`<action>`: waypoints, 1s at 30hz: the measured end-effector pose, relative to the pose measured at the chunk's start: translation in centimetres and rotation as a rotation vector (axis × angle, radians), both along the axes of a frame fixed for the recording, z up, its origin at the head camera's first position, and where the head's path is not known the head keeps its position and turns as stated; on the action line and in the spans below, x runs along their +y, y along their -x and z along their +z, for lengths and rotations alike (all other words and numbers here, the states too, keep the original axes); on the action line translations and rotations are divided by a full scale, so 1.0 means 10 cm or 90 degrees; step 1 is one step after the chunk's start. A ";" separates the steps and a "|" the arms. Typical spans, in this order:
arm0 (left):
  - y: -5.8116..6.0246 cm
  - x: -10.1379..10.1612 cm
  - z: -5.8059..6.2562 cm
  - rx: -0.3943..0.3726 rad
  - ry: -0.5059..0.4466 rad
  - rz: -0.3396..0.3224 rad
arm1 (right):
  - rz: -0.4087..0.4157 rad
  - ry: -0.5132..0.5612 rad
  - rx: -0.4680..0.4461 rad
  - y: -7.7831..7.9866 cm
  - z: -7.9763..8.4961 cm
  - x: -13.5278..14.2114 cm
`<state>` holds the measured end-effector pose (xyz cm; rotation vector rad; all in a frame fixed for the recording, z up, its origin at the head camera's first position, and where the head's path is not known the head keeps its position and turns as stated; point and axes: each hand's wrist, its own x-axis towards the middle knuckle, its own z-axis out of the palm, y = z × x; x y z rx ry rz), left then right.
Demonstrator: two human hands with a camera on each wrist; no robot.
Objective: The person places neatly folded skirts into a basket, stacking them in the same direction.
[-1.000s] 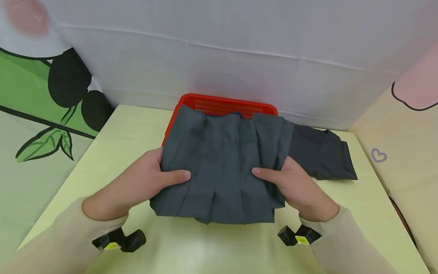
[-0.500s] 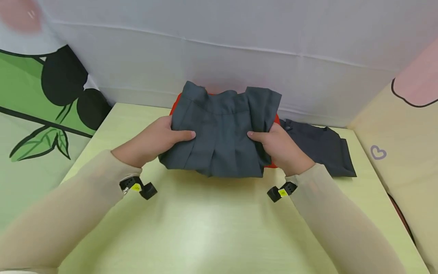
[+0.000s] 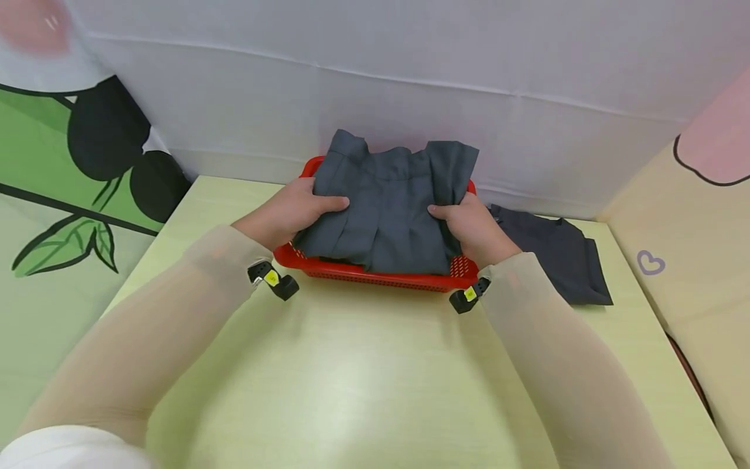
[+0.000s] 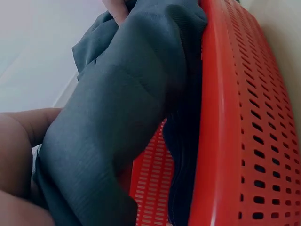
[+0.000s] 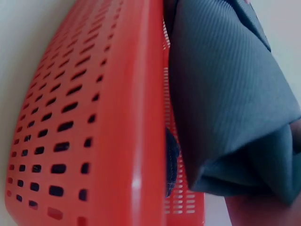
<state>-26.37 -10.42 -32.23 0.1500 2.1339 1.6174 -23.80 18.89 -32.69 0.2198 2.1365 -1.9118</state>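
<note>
A grey pleated skirt (image 3: 387, 215), folded over, is held flat above a red plastic basket (image 3: 375, 277). My left hand (image 3: 295, 208) grips its left side, thumb on top and the other fingers hidden underneath. On the opposite side my right hand (image 3: 474, 225) pinches it the same way. In the left wrist view the skirt (image 4: 113, 108) hangs over the basket's opening, inside the rim (image 4: 214, 117). Dark blue cloth (image 4: 183, 174) lies in the basket below it. The right wrist view has the skirt's folded edge (image 5: 230, 94) beside the basket wall (image 5: 127, 117).
Right of the basket lies a dark folded garment (image 3: 551, 257) on the pale yellow-green table (image 3: 351, 378). A white cloth wall (image 3: 410, 85) rises directly behind the basket. Printed panels stand along both sides.
Both hands have carried the skirt forward, away from me, and over the basket, whose front rim now shows. The dark garment on the right has stayed in place.
</note>
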 end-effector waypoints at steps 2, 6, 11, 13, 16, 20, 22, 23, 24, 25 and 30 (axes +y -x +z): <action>0.03 0.01 -0.02 0.009 0.006 0.000 | -0.009 -0.014 0.001 0.03 -0.03 0.02; 0.08 0.03 -0.09 0.000 0.009 0.005 | -0.010 -0.021 -0.008 0.08 -0.14 0.04; 0.15 0.08 -0.20 -0.012 0.052 0.020 | 0.004 -0.042 -0.013 0.14 -0.30 0.04; 0.18 0.10 -0.24 -0.011 0.084 0.028 | 0.003 -0.065 -0.012 0.16 -0.34 0.03; 0.22 0.11 -0.29 -0.015 0.130 0.040 | -0.002 -0.120 -0.020 0.17 -0.38 0.04; 0.24 0.13 -0.36 0.033 0.241 0.034 | 0.010 -0.206 -0.053 0.16 -0.40 0.07; 0.23 0.16 -0.38 0.084 0.321 0.015 | 0.026 -0.248 -0.068 0.16 -0.41 0.08; 0.23 0.17 -0.40 0.113 0.362 0.003 | 0.037 -0.281 -0.069 0.16 -0.41 0.08; 0.23 0.19 -0.41 0.142 0.398 -0.010 | 0.051 -0.318 -0.068 0.17 -0.41 0.08; 0.22 0.21 -0.42 0.167 0.428 -0.023 | 0.065 -0.359 -0.064 0.17 -0.42 0.08; 0.20 0.27 -0.46 0.214 0.517 -0.060 | 0.109 -0.515 -0.039 0.18 -0.41 0.06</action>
